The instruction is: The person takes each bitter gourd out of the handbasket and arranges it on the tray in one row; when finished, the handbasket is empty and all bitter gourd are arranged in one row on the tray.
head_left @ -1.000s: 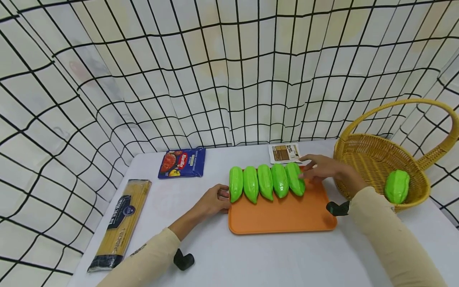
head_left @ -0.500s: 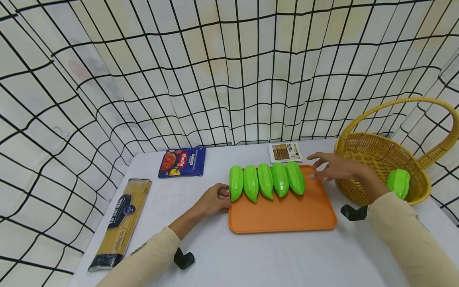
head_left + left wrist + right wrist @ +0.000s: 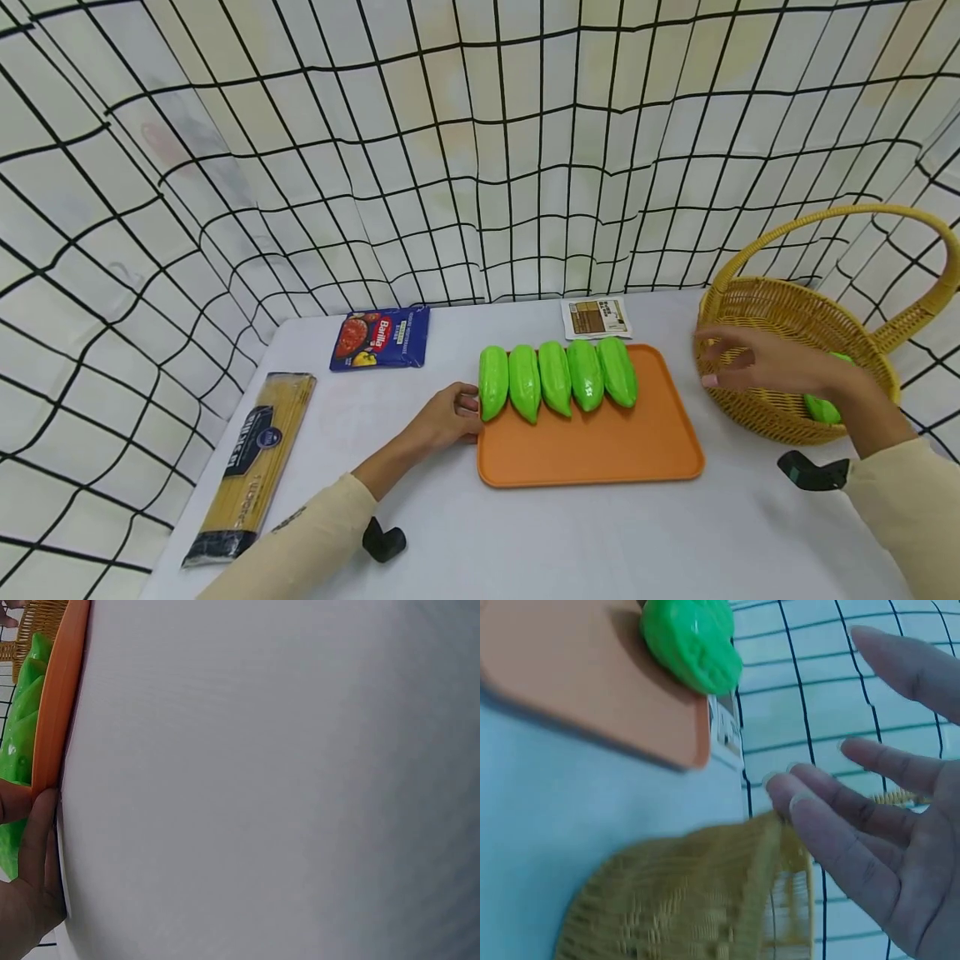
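An orange tray [image 3: 592, 454] lies on the white table, with a row of glossy green ribbed fruits [image 3: 555, 379], shaped like star fruits, along its far side. My left hand [image 3: 447, 417] is at the tray's left edge; in the left wrist view its thumb and fingers [image 3: 34, 847] pinch the orange rim [image 3: 56, 712]. Over the wicker basket [image 3: 757, 417] hovers my right hand [image 3: 780, 362], holding nothing, its fingers spread in the right wrist view. Another green fruit [image 3: 823, 409] sits inside the basket, partly hidden by that hand.
A blue Barilla packet [image 3: 380, 339] and a long pack of spaghetti [image 3: 251, 467] lie on the left. Behind the tray is a small white and brown sachet [image 3: 596, 318]. The basket's tall handle [image 3: 832, 212] arches upward; black netting stands around the table.
My right hand has moved from the rightmost fruit on the tray rightward to over the basket. The left hand stays at the tray's edge, and the row of fruits has barely shifted.
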Motion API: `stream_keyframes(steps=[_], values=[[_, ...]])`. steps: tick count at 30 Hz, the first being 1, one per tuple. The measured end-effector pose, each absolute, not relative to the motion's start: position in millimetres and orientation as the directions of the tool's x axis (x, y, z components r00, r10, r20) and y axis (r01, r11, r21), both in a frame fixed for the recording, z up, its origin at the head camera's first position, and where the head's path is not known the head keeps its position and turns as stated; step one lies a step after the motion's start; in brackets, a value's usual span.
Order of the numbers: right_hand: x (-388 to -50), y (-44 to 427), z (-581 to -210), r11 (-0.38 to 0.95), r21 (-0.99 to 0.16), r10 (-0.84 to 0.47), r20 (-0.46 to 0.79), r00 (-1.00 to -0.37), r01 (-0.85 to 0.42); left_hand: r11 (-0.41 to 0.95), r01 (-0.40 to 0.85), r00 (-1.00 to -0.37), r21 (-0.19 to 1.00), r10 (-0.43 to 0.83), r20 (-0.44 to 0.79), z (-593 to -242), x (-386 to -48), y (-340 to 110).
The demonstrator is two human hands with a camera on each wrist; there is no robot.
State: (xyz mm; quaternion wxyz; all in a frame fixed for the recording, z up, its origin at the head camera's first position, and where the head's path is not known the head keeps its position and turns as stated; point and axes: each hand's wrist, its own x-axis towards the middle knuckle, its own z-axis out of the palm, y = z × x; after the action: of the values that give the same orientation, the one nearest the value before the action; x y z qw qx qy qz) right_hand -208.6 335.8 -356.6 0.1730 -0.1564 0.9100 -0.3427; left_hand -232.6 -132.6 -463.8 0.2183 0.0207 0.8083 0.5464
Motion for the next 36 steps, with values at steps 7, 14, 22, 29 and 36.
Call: stream_keyframes(steps=[7, 14, 22, 29, 36], values=[[-203.8, 363.6, -353.5, 0.760, -0.622, -0.369, -0.176, -0.913, -0.188, 0.420, -0.200, -0.903, 0.885, 0.273, -0.333, -461.7, -232.5, -132.9], [-221.8, 390.4, -349.1, 0.774, -0.626, -0.299, -0.224, -0.928, -0.098, 0.429, -0.193, -0.908, 0.882, 0.264, -0.327, -459.6, -232.4, -133.0], [-241.8, 422.0, -359.9, 0.787, -0.616, -0.253, -0.339, -0.906, 0.011, 0.432, -0.198, -0.906, 0.880, 0.263, -0.333, -458.5, -230.7, -131.8], [-244.0, 445.4, -358.3, 0.849, -0.528, -0.210, -0.383, -0.899, 0.026, 0.436, -0.201, -0.903, 0.877, 0.264, -0.338, -458.8, -229.2, -131.7], [-246.2, 453.2, -355.2, 0.909, -0.416, -0.159, -0.408, -0.899, 0.028, 0.432, -0.195, -0.905, 0.880, 0.267, -0.331, -459.8, -231.6, -132.3]])
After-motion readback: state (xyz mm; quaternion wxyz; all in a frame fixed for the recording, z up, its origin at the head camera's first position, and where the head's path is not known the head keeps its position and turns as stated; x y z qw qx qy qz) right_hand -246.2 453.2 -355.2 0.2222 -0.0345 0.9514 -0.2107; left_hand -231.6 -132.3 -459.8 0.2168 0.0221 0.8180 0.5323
